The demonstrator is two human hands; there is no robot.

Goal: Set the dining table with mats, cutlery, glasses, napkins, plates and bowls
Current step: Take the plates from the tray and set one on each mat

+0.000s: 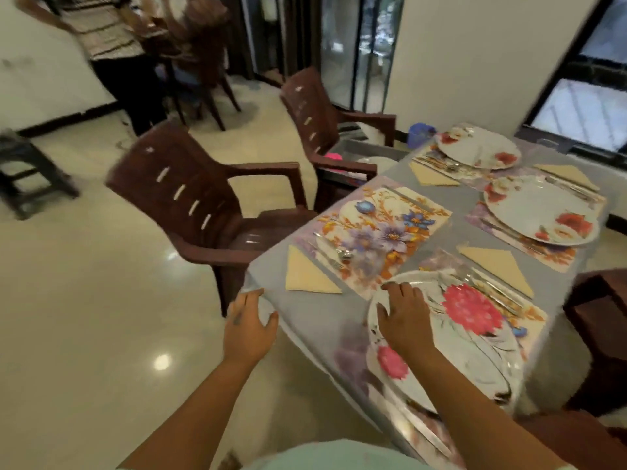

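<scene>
Glossy cream floor, brown plastic chairs (203,205) pulled up on the far-left side, and the dining table (325,320) under a grey cover takes up the right half of the view. Four floral mats are down. Three already carry plates: two red-flower ones at the back, w/ the nearer of them (539,212) by the window side, and a pink-flower plate (471,320) on the mat closest to me.

Right hand (405,320) lies flat on that pink-flower plate's left rim, fingers straight and spread, pressing or steadying, not curled round anything. Left hand (249,329) sits at the table's near-left corner, fingers relaxed and loosely open, thumb out, touching the cover edge afaict. Neither holds anything.

Key bit imo: the one mat w/o a plate is the blue-and-orange flower mat (383,232), straight ahead of the right fingertips, just beyond the pink plate's rim. Its long axis runs diagonally from near-left up to far-right. Cutlery (334,254) lies along its near-left edge, a folded beige napkin (308,278) just beside that, toward the left hand. So the right hand is nearer the mat's middle, the left nearer its napkin side.

No glasses or bowls visible on the table, so prob a plate for that mat comes next, but that's a guess. Frame's motion-blurred, fine detail is iffy.
</scene>
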